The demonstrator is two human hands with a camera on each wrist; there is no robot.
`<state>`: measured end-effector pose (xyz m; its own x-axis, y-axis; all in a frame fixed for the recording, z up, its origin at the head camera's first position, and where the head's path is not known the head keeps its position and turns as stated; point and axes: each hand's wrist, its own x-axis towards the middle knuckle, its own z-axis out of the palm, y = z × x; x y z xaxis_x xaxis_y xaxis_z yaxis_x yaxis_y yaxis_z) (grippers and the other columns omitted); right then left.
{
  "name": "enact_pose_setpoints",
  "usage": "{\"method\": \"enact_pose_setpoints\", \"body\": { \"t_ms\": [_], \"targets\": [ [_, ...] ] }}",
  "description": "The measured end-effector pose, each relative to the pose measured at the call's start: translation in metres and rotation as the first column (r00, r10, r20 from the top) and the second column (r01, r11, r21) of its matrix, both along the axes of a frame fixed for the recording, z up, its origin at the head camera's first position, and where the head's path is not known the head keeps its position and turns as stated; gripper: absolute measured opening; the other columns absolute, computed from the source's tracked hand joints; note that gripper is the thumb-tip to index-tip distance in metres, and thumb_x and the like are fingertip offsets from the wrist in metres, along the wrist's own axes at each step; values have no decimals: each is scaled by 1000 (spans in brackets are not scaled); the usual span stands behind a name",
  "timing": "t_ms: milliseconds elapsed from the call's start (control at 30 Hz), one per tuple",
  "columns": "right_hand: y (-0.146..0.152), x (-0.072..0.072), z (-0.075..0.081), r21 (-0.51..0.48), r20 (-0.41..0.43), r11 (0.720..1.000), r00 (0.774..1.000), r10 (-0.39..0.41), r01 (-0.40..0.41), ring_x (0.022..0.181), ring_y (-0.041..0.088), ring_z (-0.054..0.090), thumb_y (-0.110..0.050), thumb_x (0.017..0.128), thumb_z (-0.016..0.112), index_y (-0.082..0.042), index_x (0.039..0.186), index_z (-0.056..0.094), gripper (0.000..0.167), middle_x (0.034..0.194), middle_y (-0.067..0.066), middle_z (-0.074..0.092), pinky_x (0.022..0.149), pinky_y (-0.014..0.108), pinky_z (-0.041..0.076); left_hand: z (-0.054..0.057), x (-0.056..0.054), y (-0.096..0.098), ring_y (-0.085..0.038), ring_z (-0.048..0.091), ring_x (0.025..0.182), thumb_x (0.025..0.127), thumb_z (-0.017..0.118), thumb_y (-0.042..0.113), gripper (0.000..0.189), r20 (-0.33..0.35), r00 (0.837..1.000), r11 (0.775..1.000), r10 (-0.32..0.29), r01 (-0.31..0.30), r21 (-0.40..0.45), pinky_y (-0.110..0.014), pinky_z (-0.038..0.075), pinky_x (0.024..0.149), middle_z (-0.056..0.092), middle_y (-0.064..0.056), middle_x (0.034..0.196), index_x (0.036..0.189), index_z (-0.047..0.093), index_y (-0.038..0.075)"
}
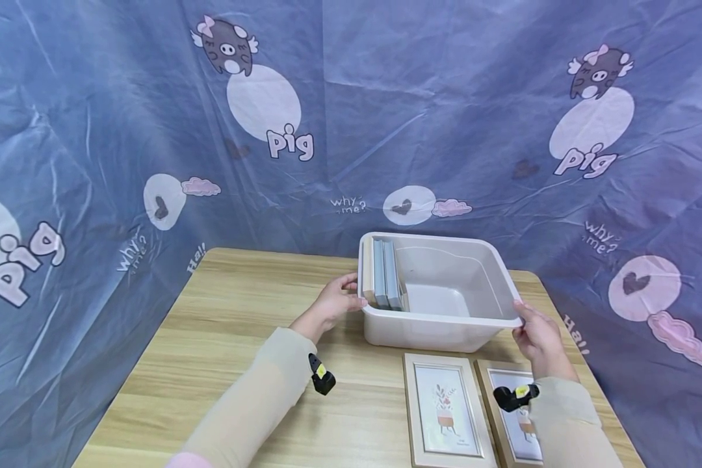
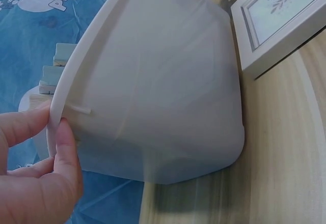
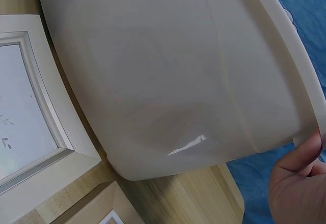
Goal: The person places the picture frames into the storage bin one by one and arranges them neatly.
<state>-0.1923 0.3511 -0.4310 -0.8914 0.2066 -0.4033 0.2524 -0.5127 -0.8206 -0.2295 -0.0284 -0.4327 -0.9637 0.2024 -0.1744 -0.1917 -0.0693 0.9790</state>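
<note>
One smooth, round-cornered plastic tub [image 1: 427, 333]

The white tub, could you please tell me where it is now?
In the head view, the white tub is right of centre, its rim held by both hands, just beyond two framed pictures.

The place was a small booth: blue fabric [image 1: 380, 149], creased and printed with cartoon pigs [image 1: 228, 51] and "pig" lettering [image 1: 290, 144], hung close around a wood-grain tabletop [image 1: 257, 292] on three sides. Whether it stood in a home or a studio could not be told.
</note>
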Motion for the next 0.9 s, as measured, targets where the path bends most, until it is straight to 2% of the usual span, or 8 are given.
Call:
{"method": "enact_pose_setpoints", "body": {
  "t_ms": [200,267,333,400,500,633,733,900],
  "targets": [
    [4,1,1,47,2,998,999,49,-49,54,3,48,-14,96,54,-18,70,68,30,69,-6,57,44,13,41,-1,1,1,-25,57,100,77,60,-21,69,5,1000,1000,-1,1,-6,-30,55,83,45,-19,118,141,39,-4],
    [5,0,1,119,16,991,998,58,-59,55,2,48,-16,95,56,-21,70,68,28,68,-7,56,46,12,42,-2,0,1,-26,56,102,78,61,-21,69,10,1000,1000,1,-1,-8,-30,54,83,45,-20,120,141,39,-4],
    [6,0,0,241,27,967,996,84,-88,59,1,47,-19,95,58,-21,79,65,18,70,-8,54,50,11,43,-3,-1,0,-27,55,105,78,61,-20,70,11,1000,1000,3,-3,-11,-30,54,84,44,-20,122,142,38,-3],
    [9,1,-1,379,33,917,992,121,-124,64,0,49,-24,95,58,-19,94,60,5,74,-10,54,55,12,45,-4,-1,1,-29,54,107,79,61,-20,70,10,1000,1000,2,-1,-10,-31,54,85,43,-21,124,142,38,-3],
    [12,0,-2,576,25,800,981,190,-169,72,-2,54,-30,95,58,-15,116,49,28,81,-12,55,63,15,49,-4,-1,0,-30,53,108,79,61,-19,69,10,1000,1000,2,-2,-15,-31,53,85,43,-21,125,142,38,-2],
    [16,2,2,730,-14,664,968,250,-161,75,-1,56,-34,95,57,-3,133,42,51,95,1,55,66,19,54,-4,0,0,-29,54,108,79,61,-19,69,12,1000,1000,7,-7,-11,-30,54,85,43,-20,123,142,39,-1],
    [18,6,6,793,-42,592,956,290,-145,76,-3,55,-34,96,55,4,139,33,61,106,13,52,66,21,55,-5,0,1,-28,54,107,78,61,-20,70,10,1000,1000,11,-11,1,-30,54,85,43,-20,122,142,39,-2],
    [23,11,9,857,-76,501,931,357,-122,83,-9,52,-33,99,50,6,144,23,66,118,24,51,67,20,55,-6,1,1,-27,54,105,78,60,-20,70,0,1000,1000,12,-12,5,-30,54,85,42,-21,123,142,39,-3]
  ]
}}
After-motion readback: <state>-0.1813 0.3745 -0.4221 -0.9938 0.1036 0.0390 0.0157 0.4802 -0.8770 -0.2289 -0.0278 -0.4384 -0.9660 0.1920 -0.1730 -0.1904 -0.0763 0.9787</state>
